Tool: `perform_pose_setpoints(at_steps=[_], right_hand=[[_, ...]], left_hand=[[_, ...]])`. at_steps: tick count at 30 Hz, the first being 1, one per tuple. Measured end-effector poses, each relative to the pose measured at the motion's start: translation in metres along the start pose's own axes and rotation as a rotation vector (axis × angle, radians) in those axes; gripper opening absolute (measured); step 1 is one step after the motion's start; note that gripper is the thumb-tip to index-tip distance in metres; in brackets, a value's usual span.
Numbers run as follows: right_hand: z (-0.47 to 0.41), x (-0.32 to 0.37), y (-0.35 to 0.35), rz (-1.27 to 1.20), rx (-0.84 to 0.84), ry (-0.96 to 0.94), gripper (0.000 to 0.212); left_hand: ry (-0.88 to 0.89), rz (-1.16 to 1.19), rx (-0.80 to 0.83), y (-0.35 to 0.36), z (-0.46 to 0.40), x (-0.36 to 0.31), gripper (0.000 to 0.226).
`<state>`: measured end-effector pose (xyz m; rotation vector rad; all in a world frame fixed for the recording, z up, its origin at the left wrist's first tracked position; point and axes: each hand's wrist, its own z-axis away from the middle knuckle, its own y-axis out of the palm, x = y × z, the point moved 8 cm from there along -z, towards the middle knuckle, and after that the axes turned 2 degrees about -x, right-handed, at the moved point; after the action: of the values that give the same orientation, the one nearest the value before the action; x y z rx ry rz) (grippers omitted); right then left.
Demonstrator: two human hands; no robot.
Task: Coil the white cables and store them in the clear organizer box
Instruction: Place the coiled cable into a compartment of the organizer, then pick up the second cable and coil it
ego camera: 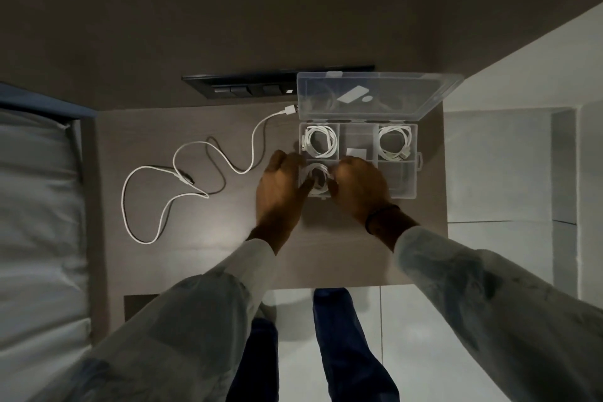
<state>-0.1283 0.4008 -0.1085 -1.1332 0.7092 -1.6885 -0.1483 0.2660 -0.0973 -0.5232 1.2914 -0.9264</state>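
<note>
From the head view I count three coils in the box (411, 173) on the counter (326, 254): two at the back, and a third coil (317, 179) in the near-left compartment, gripped by my left hand (280, 192) and right hand (359, 186). One loose cable (182, 179) lies left.
</note>
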Motion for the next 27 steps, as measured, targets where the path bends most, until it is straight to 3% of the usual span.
perform_pose_setpoints(at_steps=[2,4,6,8,10,14,17,20,23,25,27], right_hand=[[0.008,-0.009,-0.009,-0.146,-0.08,0.075,0.023],[0.017,-0.012,-0.021,-0.262,-0.186,0.123,0.02],[0.021,-0.008,-0.028,-0.324,-0.247,0.132,0.019],[0.018,0.007,-0.027,-0.422,-0.196,0.102,0.026],[0.011,0.028,-0.025,-0.581,-0.094,0.083,0.034],[0.013,0.093,-0.024,-0.844,0.182,0.082,0.041],[0.033,0.148,-0.05,-0.914,0.231,0.041,0.035],[0.057,0.184,-0.097,-0.941,0.136,0.024,0.035],[0.083,0.223,-0.164,-0.95,-0.013,-0.019,0.035],[0.096,0.246,-0.209,-0.896,-0.11,-0.052,0.035],[0.11,0.27,-0.256,-0.855,-0.209,-0.1,0.034]], left_hand=[[0.011,-0.031,-0.15,-0.023,-0.013,0.004,0.037],[-0.089,-0.145,-0.225,-0.041,-0.037,0.024,0.046],[-0.297,-0.156,-0.07,-0.04,-0.06,0.052,0.055],[-0.474,0.042,0.092,-0.035,-0.068,0.07,0.05],[-0.525,0.257,0.072,-0.046,-0.065,0.069,0.044],[-0.359,0.673,-0.01,-0.097,-0.034,0.04,0.04],[-0.196,0.699,-0.003,-0.159,-0.008,0.022,0.014],[-0.037,0.478,0.151,-0.215,0.018,0.006,0.023],[0.198,0.206,0.244,-0.274,0.053,-0.012,0.016],[0.152,0.247,0.308,-0.306,0.075,-0.014,0.009],[0.054,0.438,0.35,-0.346,0.102,-0.023,0.017]])
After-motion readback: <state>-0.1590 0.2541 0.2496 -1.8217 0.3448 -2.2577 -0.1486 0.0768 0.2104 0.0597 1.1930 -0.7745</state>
